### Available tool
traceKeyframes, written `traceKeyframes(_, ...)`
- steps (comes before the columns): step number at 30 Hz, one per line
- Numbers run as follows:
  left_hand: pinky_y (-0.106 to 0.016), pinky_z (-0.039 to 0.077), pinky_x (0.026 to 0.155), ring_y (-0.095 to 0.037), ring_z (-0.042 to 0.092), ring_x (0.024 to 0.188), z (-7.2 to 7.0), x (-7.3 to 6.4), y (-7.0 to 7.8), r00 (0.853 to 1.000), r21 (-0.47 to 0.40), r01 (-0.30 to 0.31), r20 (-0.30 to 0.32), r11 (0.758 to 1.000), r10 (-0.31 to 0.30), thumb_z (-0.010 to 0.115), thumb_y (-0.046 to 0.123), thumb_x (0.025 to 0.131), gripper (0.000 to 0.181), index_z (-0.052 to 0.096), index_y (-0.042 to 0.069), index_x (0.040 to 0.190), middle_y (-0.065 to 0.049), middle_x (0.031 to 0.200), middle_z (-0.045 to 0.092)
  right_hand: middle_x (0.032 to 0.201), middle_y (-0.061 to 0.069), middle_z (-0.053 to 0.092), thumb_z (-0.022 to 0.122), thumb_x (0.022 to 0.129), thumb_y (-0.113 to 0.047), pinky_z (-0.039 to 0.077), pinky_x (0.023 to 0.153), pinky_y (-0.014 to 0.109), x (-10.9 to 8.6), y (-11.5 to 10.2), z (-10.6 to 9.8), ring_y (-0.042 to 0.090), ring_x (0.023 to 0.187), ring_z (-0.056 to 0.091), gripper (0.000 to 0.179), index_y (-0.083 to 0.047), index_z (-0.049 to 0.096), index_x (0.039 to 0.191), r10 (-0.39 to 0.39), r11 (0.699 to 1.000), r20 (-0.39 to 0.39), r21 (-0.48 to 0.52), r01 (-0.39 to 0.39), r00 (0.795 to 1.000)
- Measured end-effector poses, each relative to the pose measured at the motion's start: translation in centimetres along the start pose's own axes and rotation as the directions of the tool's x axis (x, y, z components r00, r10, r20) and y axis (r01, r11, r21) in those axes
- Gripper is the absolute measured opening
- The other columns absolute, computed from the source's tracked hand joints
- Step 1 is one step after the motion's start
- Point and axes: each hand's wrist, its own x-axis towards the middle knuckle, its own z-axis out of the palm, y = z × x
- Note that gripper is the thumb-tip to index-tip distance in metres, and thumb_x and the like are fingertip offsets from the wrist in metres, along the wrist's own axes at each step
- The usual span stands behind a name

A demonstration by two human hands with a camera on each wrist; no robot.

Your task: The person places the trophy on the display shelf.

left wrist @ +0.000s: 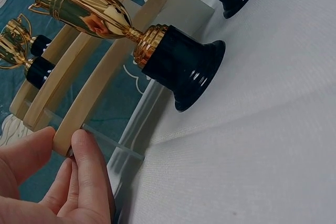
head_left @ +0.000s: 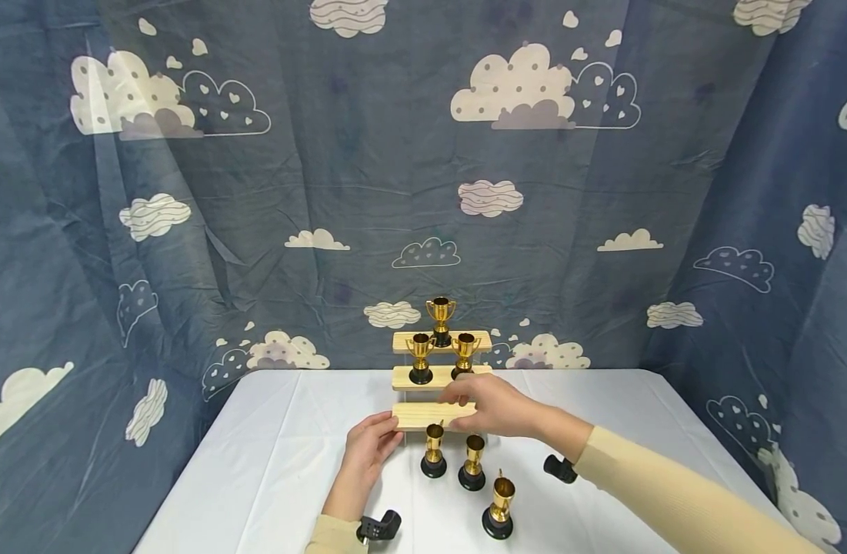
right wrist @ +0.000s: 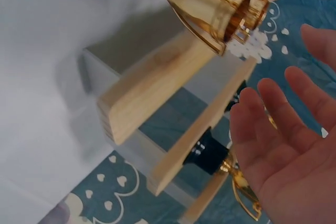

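Note:
A small three-tier wooden shelf stands at the back of the table. My left hand (head_left: 371, 446) pinches the left end of its lowest board (left wrist: 89, 98) between thumb and fingers. Over the right part of that board hovers my right hand (head_left: 492, 404), holding nothing, fingers loosely bent. Its fingertips are close to the right gold trophy cup (head_left: 465, 348) on the middle board (head_left: 437, 377), and the hand overlaps that cup's black base in the head view. Another trophy cup (head_left: 420, 358) stands left of it, and one more trophy cup (head_left: 440, 314) is on the top board (head_left: 409, 342).
Three more trophy cups stand upright on the white-clothed table (head_left: 271, 462) in front of the shelf: a left one (head_left: 433, 450), a middle one (head_left: 473, 462) and the nearest one (head_left: 501, 504). Behind hangs a blue cloud-print curtain (head_left: 368, 169).

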Motion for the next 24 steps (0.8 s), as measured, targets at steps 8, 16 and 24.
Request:
traceKeyframes(8, -0.029, 0.061, 0.083, -0.017, 0.068, 0.085, 0.0, 0.1, -0.1, 1.0, 0.002, 0.012, -0.011, 1.0, -0.012, 0.073, -0.002, 0.089, 0.038, 0.06, -0.011, 0.123, -0.016, 0.102, 0.067, 0.116, -0.007, 0.066, 0.077, 0.09, -0.031, 0.056, 0.078, 0.031, 0.3, 0.4, 1.3, 0.015, 0.102, 0.063, 0.037, -0.02, 0.07, 0.125, -0.005, 1.0, 0.036, 0.016, 0.004, 0.999)
traceKeyframes(16, -0.029, 0.061, 0.084, -0.017, 0.068, 0.086, -0.1, 0.0, 0.0, 1.0, 0.008, 0.005, 0.0, 1.0, -0.005, 0.072, -0.001, 0.09, 0.039, 0.059, -0.011, 0.125, -0.016, 0.103, 0.066, 0.119, -0.005, 0.067, 0.079, 0.089, -0.026, 0.057, 0.078, 0.03, 0.7, 0.7, 2.1, 0.015, 0.101, 0.065, 0.037, -0.018, 0.07, 0.124, -0.012, 0.999, 0.048, 0.047, 0.009, 0.999)
traceKeyframes(24, -0.028, 0.061, 0.083, -0.017, 0.067, 0.086, 0.0, 0.0, 0.1, 1.0, -0.009, -0.002, 0.005, 1.0, 0.002, 0.072, -0.002, 0.089, 0.038, 0.059, -0.012, 0.124, -0.016, 0.102, 0.066, 0.115, -0.007, 0.069, 0.081, 0.087, -0.023, 0.059, 0.083, 0.039, 1.2, 1.1, 3.0, 0.016, 0.099, 0.066, 0.035, -0.017, 0.072, 0.12, -0.015, 0.998, 0.057, 0.06, 0.011, 0.998)
